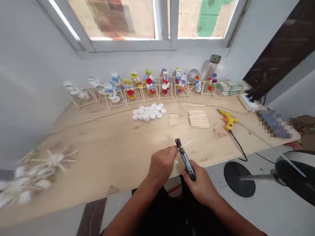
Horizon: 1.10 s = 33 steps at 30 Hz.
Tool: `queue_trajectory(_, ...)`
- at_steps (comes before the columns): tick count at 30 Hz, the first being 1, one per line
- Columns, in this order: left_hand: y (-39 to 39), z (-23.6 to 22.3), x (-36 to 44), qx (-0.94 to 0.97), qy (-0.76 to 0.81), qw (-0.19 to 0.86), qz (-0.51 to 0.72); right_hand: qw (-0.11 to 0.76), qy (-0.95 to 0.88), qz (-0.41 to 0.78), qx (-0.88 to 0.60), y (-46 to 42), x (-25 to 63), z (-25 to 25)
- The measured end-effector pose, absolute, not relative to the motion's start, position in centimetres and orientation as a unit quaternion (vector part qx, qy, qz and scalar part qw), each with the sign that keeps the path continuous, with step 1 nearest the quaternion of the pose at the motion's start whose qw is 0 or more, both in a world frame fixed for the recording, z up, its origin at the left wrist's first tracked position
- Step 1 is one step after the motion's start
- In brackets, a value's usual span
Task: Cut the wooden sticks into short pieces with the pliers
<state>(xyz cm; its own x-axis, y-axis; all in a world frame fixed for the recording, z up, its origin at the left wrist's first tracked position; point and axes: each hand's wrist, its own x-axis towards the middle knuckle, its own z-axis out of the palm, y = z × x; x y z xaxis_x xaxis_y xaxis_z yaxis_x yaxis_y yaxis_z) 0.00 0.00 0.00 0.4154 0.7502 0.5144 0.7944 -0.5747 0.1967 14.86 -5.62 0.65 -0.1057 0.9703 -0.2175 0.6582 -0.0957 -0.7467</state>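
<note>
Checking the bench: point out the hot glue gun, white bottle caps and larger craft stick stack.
Hot glue gun [229, 120], head view, yellow body.
White bottle caps [149, 112], head view, pile's middle.
Larger craft stick stack [198, 118], head view, top.

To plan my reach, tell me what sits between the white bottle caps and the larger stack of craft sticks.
In the head view, a smaller stack of craft sticks lies there.

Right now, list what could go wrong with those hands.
The left hand pinches the stick right beside the tip of the pliers, held in the right hand, so a finger might get nipped. A snapped piece of stick could fly toward the face. The glue gun's cord droops over the table edge, so an arm could snag it and drag the gun.
</note>
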Motion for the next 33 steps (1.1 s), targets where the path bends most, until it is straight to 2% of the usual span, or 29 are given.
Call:
queue_trajectory(21, 1.3, 1.2, -1.2, -0.857, -0.419, 0.083, -0.287, 0.242, -0.640, 0.374, -0.626, -4.7, 14.2, 1.2)
queue_trajectory(33, 2.9, 2.7, -1.7, -0.848, -0.414, 0.080, -0.320, 0.233, -0.678, 0.307, -0.626, -2.9, 13.7, 1.9)
